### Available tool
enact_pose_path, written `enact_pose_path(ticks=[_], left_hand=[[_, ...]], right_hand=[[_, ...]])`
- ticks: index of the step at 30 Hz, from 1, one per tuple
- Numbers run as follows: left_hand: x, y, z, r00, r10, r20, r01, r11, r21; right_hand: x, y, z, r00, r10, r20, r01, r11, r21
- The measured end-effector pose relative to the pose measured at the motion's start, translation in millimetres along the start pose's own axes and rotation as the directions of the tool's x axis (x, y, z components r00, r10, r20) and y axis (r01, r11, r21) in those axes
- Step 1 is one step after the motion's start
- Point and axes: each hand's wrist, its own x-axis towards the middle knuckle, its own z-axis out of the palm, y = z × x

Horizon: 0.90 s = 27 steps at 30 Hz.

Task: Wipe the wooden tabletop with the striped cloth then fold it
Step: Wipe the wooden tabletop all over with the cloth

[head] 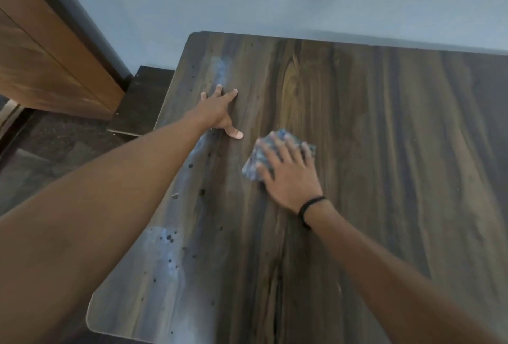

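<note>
Both hands are pressing flat, fingers apart: right hand (290, 175) pinning the cloth (277, 158), which risks bunching, left hand (220, 112) bracing the worktop (384, 151).

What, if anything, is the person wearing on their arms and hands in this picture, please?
Both forearms are bare, with no sleeves in view. The right hand has a thin black band around its wrist. The left hand shows no ring, watch or glove, and neither does the right.

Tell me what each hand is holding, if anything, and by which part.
The right hand presses flat on top of the striped cloth, pinning it to the wooden tabletop rather than gripping it. The left hand holds nothing, resting spread on the tabletop.
</note>
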Motion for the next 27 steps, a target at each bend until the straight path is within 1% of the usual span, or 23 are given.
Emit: enact_pose_path(ticks=[1, 2, 3, 4, 5, 7, 8, 9, 10, 12, 13, 14, 15, 16, 18, 19, 20, 22, 23, 24, 25, 26, 27], left_hand=[[-1, 0, 1, 1.000, 0.006, -0.008, -0.006, 1.000, 0.003], [-1, 0, 2, 1.000, 0.009, -0.016, -0.009, 1.000, 0.006], [-1, -1, 3, 1.000, 0.012, -0.028, -0.012, 1.000, 0.003], [-1, -2, 4, 0.999, 0.016, -0.040, -0.016, 1.000, -0.005], [-2, -3, 4, 0.999, 0.023, -0.048, -0.024, 1.000, -0.013], [-5, -4, 6, 0.998, 0.028, -0.062, -0.029, 0.999, -0.014], [-6, -4, 8, 0.998, 0.021, -0.065, -0.022, 1.000, -0.004], [-7, -4, 11, 0.998, 0.010, -0.067, -0.010, 1.000, 0.011], [-8, -4, 15, 0.997, 0.004, -0.076, -0.001, 0.999, 0.033], [-14, -8, 19, 0.996, 0.000, -0.087, 0.007, 0.997, 0.073], [-19, -10, 20, 0.997, -0.002, -0.080, 0.008, 0.997, 0.071], [-25, -12, 19, 0.998, -0.007, -0.062, 0.010, 0.998, 0.055], [-32, -14, 19, 0.999, -0.012, -0.036, 0.014, 0.999, 0.036], [-40, -15, 19, 1.000, -0.018, -0.007, 0.019, 0.999, 0.029], [-46, -19, 24, 0.999, -0.027, 0.034, 0.026, 0.999, 0.028], [-47, -21, 26, 0.999, -0.029, 0.041, 0.028, 0.999, 0.019], [-48, -22, 28, 0.999, -0.031, 0.041, 0.030, 1.000, 0.008], [-48, -21, 30, 0.999, -0.035, 0.037, 0.035, 0.999, -0.002], [-49, -20, 31, 0.999, -0.033, 0.036, 0.033, 0.999, 0.000], [-51, -19, 30, 0.999, -0.033, 0.033, 0.033, 0.999, 0.001], [-51, -19, 30, 0.999, -0.034, 0.027, 0.034, 0.999, -0.001], [-51, -19, 30, 0.999, -0.034, 0.020, 0.034, 0.999, -0.001], [-51, -19, 30, 0.999, -0.033, 0.010, 0.033, 0.999, -0.001]], right_hand=[[-25, -5, 2, 0.994, -0.098, 0.038, 0.098, 0.995, -0.006], [-39, -2, 0, 0.989, -0.135, 0.062, 0.136, 0.991, -0.008], [-39, 7, -4, 0.990, -0.128, 0.055, 0.129, 0.992, -0.008], [-30, 18, -7, 0.997, -0.069, 0.040, 0.070, 0.997, -0.013], [-16, 27, -10, 0.999, 0.037, 0.017, -0.036, 0.999, -0.012], [8, 26, -9, 0.963, 0.268, -0.022, -0.267, 0.963, 0.037], [11, 10, -4, 0.945, 0.322, -0.051, -0.319, 0.946, 0.065], [4, -11, 3, 0.946, 0.314, -0.076, -0.309, 0.949, 0.070], [-10, -33, 11, 0.971, 0.222, -0.084, -0.218, 0.974, 0.059], [-52, -57, 20, 0.999, -0.036, -0.039, 0.037, 0.999, 0.012], [-66, -52, 17, 0.994, -0.109, -0.002, 0.109, 0.994, -0.002], [-68, -39, 15, 0.992, -0.125, 0.008, 0.125, 0.992, -0.013], [-62, -24, 12, 0.997, -0.072, -0.008, 0.072, 0.997, -0.022], [-50, -10, 7, 0.999, 0.037, -0.032, -0.037, 0.999, -0.011], [-29, 0, -1, 0.959, 0.283, -0.025, -0.282, 0.958, 0.047], [-25, -10, 0, 0.940, 0.340, -0.020, -0.338, 0.939, 0.068], [-28, -26, 2, 0.950, 0.311, -0.012, -0.309, 0.948, 0.070], [-58, -51, 6, 0.997, 0.072, 0.036, -0.073, 0.997, 0.034], [-79, -53, 8, 0.996, -0.065, 0.057, 0.064, 0.998, 0.015], [-95, -46, 7, 0.987, -0.136, 0.088, 0.138, 0.990, -0.008], [-98, -32, 4, 0.983, -0.152, 0.105, 0.155, 0.988, -0.026], [-92, -17, 2, 0.990, -0.100, 0.098, 0.104, 0.994, -0.032], [-80, -4, -1, 0.998, 0.016, 0.061, -0.015, 1.000, -0.020]])
